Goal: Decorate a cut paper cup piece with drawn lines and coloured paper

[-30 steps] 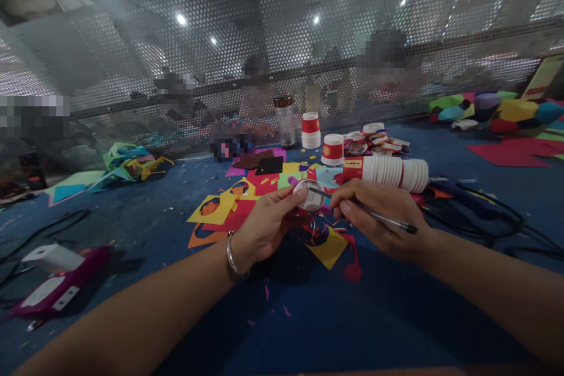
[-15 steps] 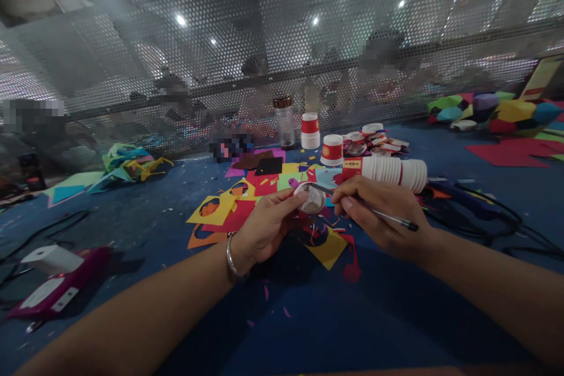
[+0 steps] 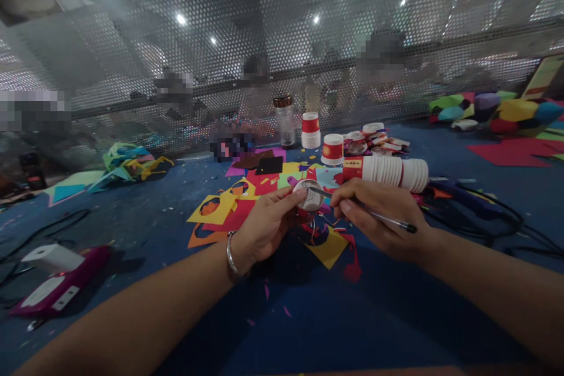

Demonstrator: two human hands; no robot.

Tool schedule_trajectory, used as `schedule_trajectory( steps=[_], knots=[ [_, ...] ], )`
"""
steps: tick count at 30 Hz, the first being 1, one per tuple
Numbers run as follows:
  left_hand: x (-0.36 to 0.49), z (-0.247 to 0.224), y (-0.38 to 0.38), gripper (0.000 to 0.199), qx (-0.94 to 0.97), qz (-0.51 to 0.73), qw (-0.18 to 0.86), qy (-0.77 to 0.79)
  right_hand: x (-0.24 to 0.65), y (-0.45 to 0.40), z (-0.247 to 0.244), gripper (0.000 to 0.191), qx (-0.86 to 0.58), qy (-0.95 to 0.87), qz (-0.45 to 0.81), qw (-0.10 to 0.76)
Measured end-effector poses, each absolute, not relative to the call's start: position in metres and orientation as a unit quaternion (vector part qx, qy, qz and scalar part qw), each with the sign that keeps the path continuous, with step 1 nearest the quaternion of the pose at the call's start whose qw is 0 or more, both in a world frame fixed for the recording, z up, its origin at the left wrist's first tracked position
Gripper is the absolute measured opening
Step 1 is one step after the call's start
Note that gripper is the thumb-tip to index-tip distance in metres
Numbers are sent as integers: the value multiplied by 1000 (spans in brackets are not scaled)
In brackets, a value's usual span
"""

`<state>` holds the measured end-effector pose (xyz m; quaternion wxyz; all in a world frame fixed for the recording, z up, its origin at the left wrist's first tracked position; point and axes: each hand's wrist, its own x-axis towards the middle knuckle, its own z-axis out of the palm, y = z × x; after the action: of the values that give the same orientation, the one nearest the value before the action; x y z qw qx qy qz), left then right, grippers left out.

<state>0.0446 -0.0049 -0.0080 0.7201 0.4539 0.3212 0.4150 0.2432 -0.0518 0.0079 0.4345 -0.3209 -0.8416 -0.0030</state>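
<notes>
My left hand (image 3: 268,220) pinches a small round white paper-cup piece (image 3: 314,200) with a raised rim, thumb on its face and fingers behind. Grey marks show on its inner surface. In my right hand (image 3: 379,211) is a dark pen (image 3: 390,221), its tip at the face of the round piece and its black end pointing back right. Whether the tip touches is too small to tell. Beneath the hands lie coloured paper scraps, among them a yellow sheet (image 3: 328,249) with a round cutout.
Just beyond my right hand, a stack of paper cups (image 3: 383,171) lies sideways. Farther back stand red-and-white cups (image 3: 332,150) and a clear bottle (image 3: 285,123). A magenta power strip (image 3: 61,282) sits left; black cables (image 3: 497,217) run right. A perforated metal screen (image 3: 282,29) borders the table.
The round piece has tilted slightly in my left hand, and the pen tip has shifted a little over its face. Both hands keep nearly the same place.
</notes>
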Motion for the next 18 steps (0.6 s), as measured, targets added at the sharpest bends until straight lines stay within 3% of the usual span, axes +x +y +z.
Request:
schedule_trajectory(
  steps=[9, 18],
  knots=[
    [46, -9, -6, 38, 459, 405, 728, 308, 243, -52, 10, 15, -321, -831, -29, 454],
    [45, -8, -7, 29, 456, 406, 726, 315, 244, -53, 10, 15, -330, -831, -28, 446]
  ],
)
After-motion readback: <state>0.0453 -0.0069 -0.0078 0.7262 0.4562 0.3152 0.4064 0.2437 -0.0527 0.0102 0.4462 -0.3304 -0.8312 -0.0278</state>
